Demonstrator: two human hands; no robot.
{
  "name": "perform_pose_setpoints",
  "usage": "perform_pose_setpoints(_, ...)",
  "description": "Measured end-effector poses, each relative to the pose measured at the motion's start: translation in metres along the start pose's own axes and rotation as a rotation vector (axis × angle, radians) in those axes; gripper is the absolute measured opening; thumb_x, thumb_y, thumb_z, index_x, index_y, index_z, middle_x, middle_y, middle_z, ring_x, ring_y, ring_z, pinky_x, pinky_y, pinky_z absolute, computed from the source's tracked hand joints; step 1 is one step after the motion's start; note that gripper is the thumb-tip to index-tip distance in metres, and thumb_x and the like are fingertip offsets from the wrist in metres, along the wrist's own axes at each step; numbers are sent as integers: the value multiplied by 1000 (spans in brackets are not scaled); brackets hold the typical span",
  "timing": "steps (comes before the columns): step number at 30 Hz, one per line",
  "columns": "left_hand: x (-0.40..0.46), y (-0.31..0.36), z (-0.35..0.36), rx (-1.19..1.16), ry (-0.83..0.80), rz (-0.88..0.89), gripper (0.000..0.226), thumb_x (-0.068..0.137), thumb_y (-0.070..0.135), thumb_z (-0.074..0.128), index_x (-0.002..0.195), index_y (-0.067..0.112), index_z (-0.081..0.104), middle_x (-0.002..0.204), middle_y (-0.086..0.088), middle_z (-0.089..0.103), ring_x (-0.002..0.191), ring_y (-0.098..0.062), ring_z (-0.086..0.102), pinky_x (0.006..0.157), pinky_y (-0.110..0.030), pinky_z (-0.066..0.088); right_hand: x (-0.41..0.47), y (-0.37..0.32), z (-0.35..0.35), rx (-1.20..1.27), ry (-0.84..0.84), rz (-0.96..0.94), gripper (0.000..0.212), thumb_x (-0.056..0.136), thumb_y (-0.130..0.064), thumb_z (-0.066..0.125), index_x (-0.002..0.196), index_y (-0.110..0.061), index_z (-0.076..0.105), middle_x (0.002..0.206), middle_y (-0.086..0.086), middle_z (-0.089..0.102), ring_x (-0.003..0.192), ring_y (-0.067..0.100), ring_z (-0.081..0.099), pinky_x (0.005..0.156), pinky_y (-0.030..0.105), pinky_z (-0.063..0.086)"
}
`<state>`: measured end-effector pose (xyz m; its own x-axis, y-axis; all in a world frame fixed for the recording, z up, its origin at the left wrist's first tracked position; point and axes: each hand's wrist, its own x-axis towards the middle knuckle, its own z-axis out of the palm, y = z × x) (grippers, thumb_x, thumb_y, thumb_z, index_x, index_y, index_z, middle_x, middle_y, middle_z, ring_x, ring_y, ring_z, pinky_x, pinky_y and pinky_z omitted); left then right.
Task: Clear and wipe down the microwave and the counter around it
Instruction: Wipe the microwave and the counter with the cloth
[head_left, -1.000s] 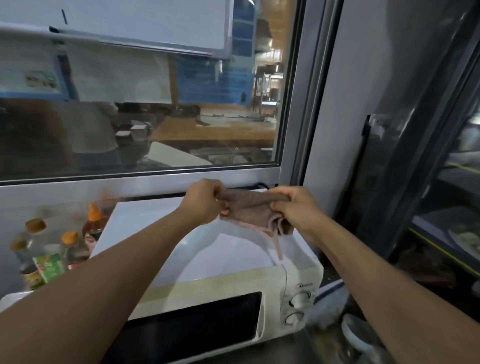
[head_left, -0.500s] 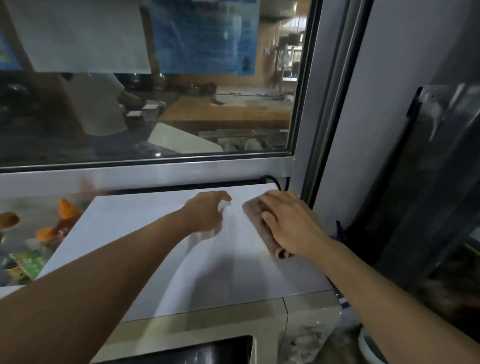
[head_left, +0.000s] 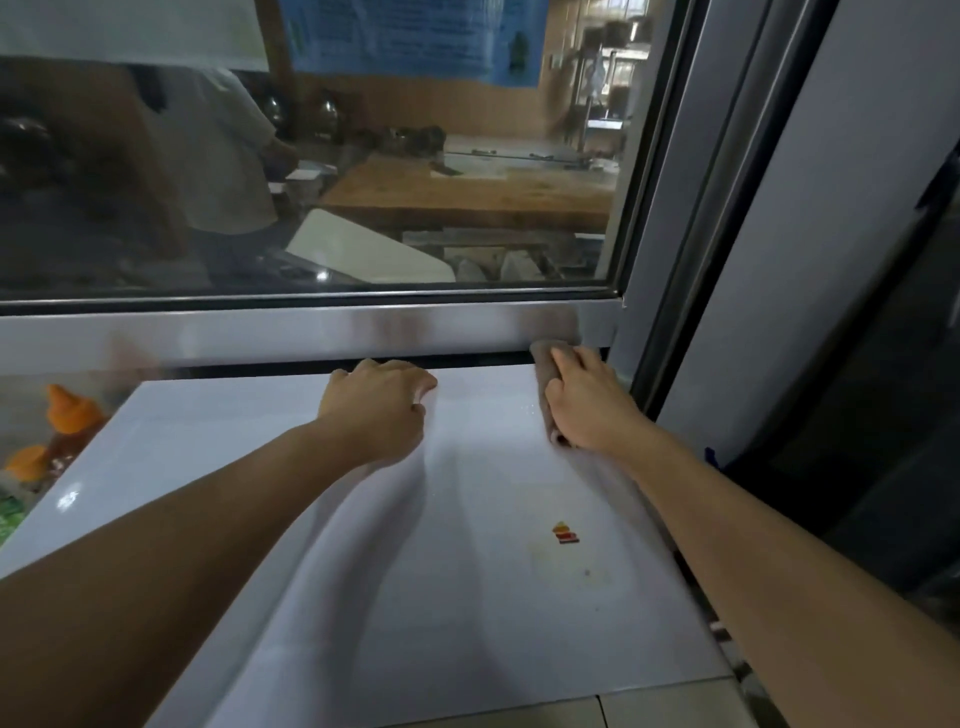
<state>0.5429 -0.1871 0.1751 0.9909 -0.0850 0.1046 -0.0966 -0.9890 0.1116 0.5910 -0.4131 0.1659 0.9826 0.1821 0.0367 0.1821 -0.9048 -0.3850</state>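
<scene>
The white microwave (head_left: 415, 597) fills the lower view, seen from above. A small red and orange sticker (head_left: 565, 533) sits on its top toward the right. My right hand (head_left: 589, 402) lies flat on a folded brown cloth (head_left: 543, 364) and presses it on the back right corner of the top. My left hand (head_left: 379, 408) rests on the top near the back edge, fingers loosely curled, holding nothing.
A window with a metal sill (head_left: 311, 327) runs right behind the microwave. Its grey frame (head_left: 691, 260) and a dark panel (head_left: 883, 389) stand close on the right. Orange-capped sauce bottles (head_left: 65, 421) stand on the counter at the left.
Both hands let the cloth down from the air onto the microwave top. My right hand then slid it back to the rear right corner. The view moved closer and lower.
</scene>
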Motion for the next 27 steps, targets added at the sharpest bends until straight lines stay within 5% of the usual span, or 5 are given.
perform_pose_setpoints(9,2,-8,-1,-59,-57,25,47,91,24,45,137,34,42,145,9,39,132,-22,34,106,-41,34,3,2,0,45,11,9,42,100,-27,24,140,-21,32,138,14,32,122,35,42,104,47,38)
perform_pose_setpoints(14,-16,-38,-9,-100,32,12,40,90,16,47,129,27,51,136,7,49,125,-19,42,104,-39,32,-8,2,-1,-78,22,-87,45,101,-24,24,146,-17,24,153,2,21,139,22,23,115,36,19)
perform_pose_setpoints(18,-34,-81,-9,-9,79,-72,34,90,20,49,122,30,56,132,6,51,124,-21,40,103,-41,35,3,-10,4,-163,96,-172,36,96,-14,30,130,-14,43,135,6,43,126,23,36,109,35,25)
perform_pose_setpoints(23,-42,-107,-4,-46,47,-46,37,93,24,46,128,36,49,136,9,46,123,-22,39,101,-44,40,11,-79,39,-230,88,-333,37,89,-10,47,125,-16,47,122,6,50,115,29,44,99,37,33)
perform_pose_setpoints(27,-43,-112,-5,-121,85,-36,33,91,18,49,122,28,54,126,7,55,112,-19,49,95,-39,45,15,-152,75,-167,65,-457,35,90,-20,41,124,-19,47,120,5,51,111,28,44,97,40,36)
